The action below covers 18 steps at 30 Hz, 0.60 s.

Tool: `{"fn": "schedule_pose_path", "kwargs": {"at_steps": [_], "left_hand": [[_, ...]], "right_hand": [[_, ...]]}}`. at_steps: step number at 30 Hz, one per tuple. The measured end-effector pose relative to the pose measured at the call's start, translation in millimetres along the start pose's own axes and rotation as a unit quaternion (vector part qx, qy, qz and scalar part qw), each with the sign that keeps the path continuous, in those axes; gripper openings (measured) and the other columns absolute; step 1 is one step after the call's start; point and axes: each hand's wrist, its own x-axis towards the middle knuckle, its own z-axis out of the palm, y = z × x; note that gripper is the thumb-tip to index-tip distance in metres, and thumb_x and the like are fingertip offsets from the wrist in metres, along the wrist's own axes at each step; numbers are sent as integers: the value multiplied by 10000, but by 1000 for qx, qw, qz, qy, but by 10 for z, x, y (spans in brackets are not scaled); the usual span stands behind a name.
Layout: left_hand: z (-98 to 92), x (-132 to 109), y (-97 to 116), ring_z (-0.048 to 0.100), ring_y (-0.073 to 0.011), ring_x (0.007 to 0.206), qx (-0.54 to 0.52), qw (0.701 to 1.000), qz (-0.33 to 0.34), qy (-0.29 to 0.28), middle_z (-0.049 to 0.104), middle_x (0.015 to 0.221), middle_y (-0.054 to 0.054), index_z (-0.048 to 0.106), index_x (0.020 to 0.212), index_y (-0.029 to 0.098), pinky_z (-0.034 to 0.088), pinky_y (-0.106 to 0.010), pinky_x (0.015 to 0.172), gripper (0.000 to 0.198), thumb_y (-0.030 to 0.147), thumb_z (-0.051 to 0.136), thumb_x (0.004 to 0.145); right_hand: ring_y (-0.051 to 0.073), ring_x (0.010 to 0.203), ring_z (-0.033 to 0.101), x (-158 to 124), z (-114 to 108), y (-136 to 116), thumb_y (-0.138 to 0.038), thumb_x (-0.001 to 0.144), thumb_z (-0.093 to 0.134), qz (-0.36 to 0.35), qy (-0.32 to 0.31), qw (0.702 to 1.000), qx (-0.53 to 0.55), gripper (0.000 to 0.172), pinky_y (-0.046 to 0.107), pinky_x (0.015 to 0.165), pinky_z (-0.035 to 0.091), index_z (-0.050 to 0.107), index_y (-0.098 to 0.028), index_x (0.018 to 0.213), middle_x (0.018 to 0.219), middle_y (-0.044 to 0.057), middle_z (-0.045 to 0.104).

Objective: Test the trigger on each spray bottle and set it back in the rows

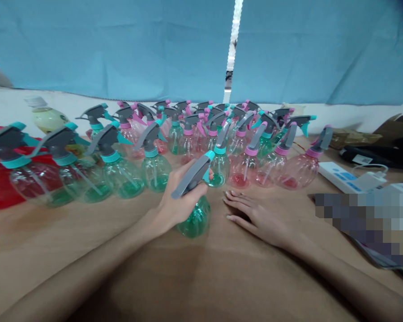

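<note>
My left hand [179, 203] is wrapped round the neck of a green spray bottle [195, 221] with a grey and teal trigger head, upright at the middle of the table. Its neck and part of its trigger are hidden by my fingers. To the right, my right hand [255, 219] lies on the tabletop with its fingers stretched out, holding nothing. Just beyond both hands runs a front row of spray bottles: green ones such as this teal-collared bottle [125, 181] at the left, and pink ones such as this pink-collared bottle [243, 172] at the right.
Several more spray bottles crowd behind the front row. A red plastic bag [0, 179] and a white-capped bottle [47, 117] are at the left. At the right lie a white power strip [342, 179], a plugged-in charger [371, 179] and a blurred-out item [362, 228].
</note>
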Motion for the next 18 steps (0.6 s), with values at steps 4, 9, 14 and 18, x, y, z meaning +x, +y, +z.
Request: {"fn": "schedule_pose_path", "kwargs": {"at_steps": [4,9,14,18], "left_hand": [[6,1,-31,495,-115,649,-28,999,16,-8,541,718,43,547,774,206,383,-251,620,120,122,497,705],[1,-3,-74,539,-133,704,-43,999,3,-24,581,774,28,562,801,209,405,-263,659,119,150,495,723],[9,-22,-90,545,-147,678,-39,999,-29,-25,558,725,28,592,887,225,435,-272,649,192,169,503,726],[39,-42,-83,531,-148,652,-47,997,-53,-13,514,685,37,576,942,228,467,-294,683,219,185,512,736]], "right_hand": [[228,1355,349,-1,1,3,-477,941,413,2,-5,1000,-7,511,468,1114,313,432,-223,1385,1432,65,449],[218,1361,338,-1,7,13,-486,945,391,6,-16,1000,-16,520,448,1122,304,436,-207,1382,1441,58,437],[219,1360,340,3,-3,1,-485,942,399,9,-15,1000,-8,517,443,1121,306,439,-212,1380,1438,56,443],[218,1356,347,6,-20,-24,-477,940,414,14,-15,1000,-8,516,433,1124,300,446,-204,1376,1433,59,450]]}}
